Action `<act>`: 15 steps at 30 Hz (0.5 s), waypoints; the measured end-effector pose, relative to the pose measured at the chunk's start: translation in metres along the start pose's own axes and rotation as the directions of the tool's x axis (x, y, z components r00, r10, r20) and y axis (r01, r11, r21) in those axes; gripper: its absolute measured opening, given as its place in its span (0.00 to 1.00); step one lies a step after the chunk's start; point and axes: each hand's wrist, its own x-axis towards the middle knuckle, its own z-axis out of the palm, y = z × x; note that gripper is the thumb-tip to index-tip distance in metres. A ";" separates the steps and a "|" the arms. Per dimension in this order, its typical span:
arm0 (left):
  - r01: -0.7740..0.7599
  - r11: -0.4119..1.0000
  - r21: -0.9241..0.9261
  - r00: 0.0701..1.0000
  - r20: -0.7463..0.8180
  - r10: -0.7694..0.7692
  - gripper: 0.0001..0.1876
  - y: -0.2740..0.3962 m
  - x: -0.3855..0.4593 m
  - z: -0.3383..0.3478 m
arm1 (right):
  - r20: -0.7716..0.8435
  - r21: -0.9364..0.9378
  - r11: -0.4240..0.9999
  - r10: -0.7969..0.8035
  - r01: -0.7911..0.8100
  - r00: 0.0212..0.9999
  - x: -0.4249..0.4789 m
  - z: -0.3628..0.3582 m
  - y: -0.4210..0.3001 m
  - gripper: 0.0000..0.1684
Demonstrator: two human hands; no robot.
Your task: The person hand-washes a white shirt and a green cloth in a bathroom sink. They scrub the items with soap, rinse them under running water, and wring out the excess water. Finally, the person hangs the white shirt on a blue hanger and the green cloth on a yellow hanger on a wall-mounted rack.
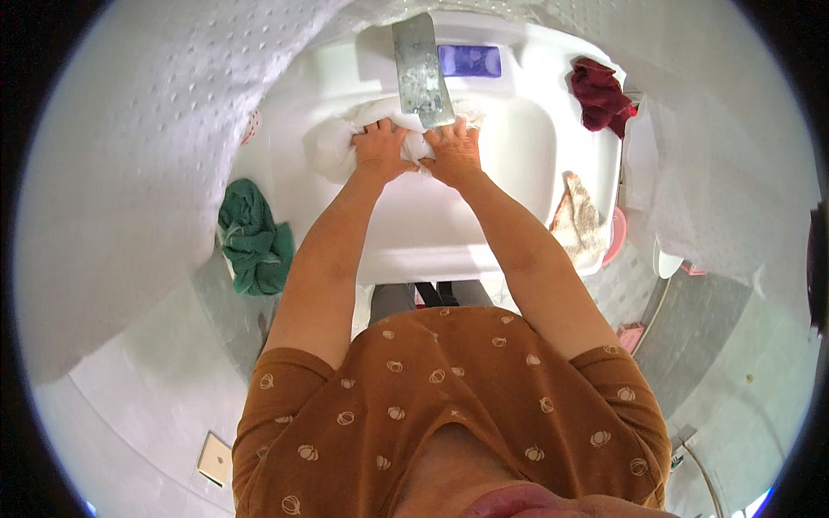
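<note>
Both of my hands press down, fingers spread, on a bundled white cloth (333, 150) in the white sink basin (518, 142). My left hand (380, 150) lies on the middle of the bundle, and my right hand (454, 152) is on its right part. The cloth looks wet and rumpled. Just beyond my fingers a metal faucet spout (421, 68) comes down over the cloth and hides part of it. Whether water runs from it, I cannot tell.
A purple-blue rectangular item (470, 61) sits on the back ledge. A dark red cloth (599, 96) lies at the right rim, a beige cloth (578, 223) at the near right corner. A green towel (249, 239) is at the left. A pink basin (620, 234) stands beyond the right edge.
</note>
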 end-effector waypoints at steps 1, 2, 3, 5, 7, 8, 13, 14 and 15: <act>0.000 1.000 0.004 1.000 -0.022 0.000 0.45 -0.001 0.006 -0.001 | -0.093 0.020 0.999 -0.024 0.026 0.995 0.007 0.000 0.002 0.32; 0.021 1.000 -0.008 1.000 0.004 -0.021 0.45 -0.002 0.012 -0.002 | -0.184 0.038 0.998 -0.047 0.055 0.982 0.012 0.000 0.003 0.30; 0.038 0.999 -0.019 0.999 0.031 -0.037 0.44 -0.002 0.019 -0.002 | -0.273 0.055 0.995 -0.064 0.082 0.960 0.016 0.001 0.005 0.28; 0.017 0.998 -0.058 1.000 0.017 -0.016 0.41 -0.005 0.030 -0.001 | -0.120 0.129 0.992 -0.002 0.017 0.993 0.037 -0.003 0.009 0.29; -0.062 0.992 -0.110 0.996 -0.065 0.055 0.37 -0.013 0.033 0.001 | -0.103 0.111 0.993 -0.027 0.038 0.994 0.046 -0.002 0.015 0.30; -0.118 0.984 -0.132 0.987 -0.125 0.102 0.35 -0.015 0.034 0.001 | -0.164 0.057 0.994 -0.081 0.092 0.983 0.044 -0.001 0.019 0.30; -0.230 0.934 -0.275 0.970 -0.146 0.196 0.28 -0.029 0.032 -0.001 | -0.074 0.205 0.974 -0.086 0.099 0.994 0.036 -0.026 0.022 0.37; -0.195 0.942 -0.272 0.980 -0.083 0.178 0.23 -0.030 0.028 -0.003 | -0.095 0.274 0.958 -0.057 0.081 0.994 0.028 -0.024 0.021 0.40; -0.184 0.937 -0.298 0.981 -0.111 0.158 0.23 -0.034 0.023 0.001 | -0.125 0.339 0.938 -0.027 0.069 0.992 0.023 -0.025 0.020 0.43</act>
